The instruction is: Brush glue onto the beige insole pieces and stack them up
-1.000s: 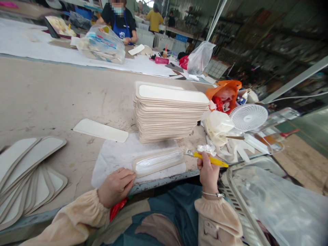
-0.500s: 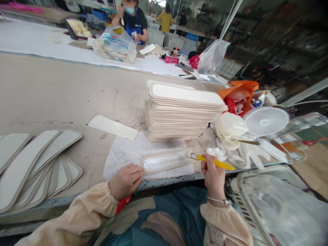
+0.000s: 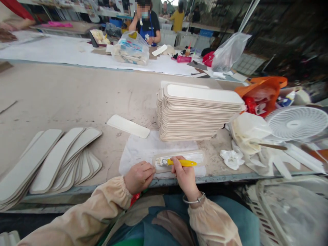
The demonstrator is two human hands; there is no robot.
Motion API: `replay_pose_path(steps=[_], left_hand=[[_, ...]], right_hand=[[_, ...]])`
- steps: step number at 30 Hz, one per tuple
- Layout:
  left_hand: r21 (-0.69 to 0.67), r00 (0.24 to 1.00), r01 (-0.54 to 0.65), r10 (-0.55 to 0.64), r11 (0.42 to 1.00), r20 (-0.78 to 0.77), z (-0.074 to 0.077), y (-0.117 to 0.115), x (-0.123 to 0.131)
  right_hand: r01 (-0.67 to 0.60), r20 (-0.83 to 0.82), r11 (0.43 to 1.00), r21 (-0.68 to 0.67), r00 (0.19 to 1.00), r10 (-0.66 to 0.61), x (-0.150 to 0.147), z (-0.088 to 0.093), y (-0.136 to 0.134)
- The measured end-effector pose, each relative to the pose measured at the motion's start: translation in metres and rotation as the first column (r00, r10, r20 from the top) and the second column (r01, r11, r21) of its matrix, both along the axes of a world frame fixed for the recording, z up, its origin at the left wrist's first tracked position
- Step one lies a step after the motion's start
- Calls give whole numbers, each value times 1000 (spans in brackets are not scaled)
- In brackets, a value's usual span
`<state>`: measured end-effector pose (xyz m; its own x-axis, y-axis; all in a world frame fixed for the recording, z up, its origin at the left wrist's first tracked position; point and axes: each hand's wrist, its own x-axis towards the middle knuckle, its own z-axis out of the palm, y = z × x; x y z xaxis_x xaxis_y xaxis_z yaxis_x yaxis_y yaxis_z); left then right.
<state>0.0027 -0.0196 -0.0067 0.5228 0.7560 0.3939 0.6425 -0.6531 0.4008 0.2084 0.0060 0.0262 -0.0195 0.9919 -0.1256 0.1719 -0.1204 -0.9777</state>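
Observation:
My right hand is closed around a yellow-handled brush, whose bristles lie on the left part of a long rounded piece coated with something white and shiny. At the left end of that piece, my left hand presses with its fingers together on its edge. Under the piece lies a white sheet. Behind it stands a tall stack of similar pieces. A single white strip lies behind my left hand.
Fanned-out pieces cover the table's left front. To the right are crumpled white paper, an orange bag, a white round fan-like grille and a plastic basket below the edge. A person sits across the table.
My right hand has swept the brush leftwards, from the right end of the piece to near its left end. My left hand stays at the left end. The view has shifted left.

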Motion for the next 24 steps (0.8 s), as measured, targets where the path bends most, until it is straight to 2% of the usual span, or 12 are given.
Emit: replay_pose_path(steps=[5,8,11,14,17,20,22,24], left_hand=[[-4,1000,0,0,1000,27,-3,0,-1],[6,999,-2,1,1000,44,-3,0,-1],[26,998,-7,5,1000,57,0,1,0],[26,998,-2,0,1000,57,1,1,0],[28,999,2,-3,1000,54,1,0,0],[38,999,4,-6,999,48,0,0,-1],[48,999,4,-6,999,41,0,0,-1],[57,1000,5,-7,998,31,0,1,-1]], right_hand=[[228,135,974,12,964,-227,47,-2,10],[364,174,931,30,915,-363,83,-2,15],[468,164,883,50,868,-469,102,1,15],[441,-6,898,14,898,-441,93,3,10],[283,-116,958,-36,951,-286,65,1,4],[161,-83,986,-42,983,-164,42,-3,4],[173,-39,985,-24,984,-173,41,-5,7],[244,6,970,-6,970,-244,53,-6,11]])
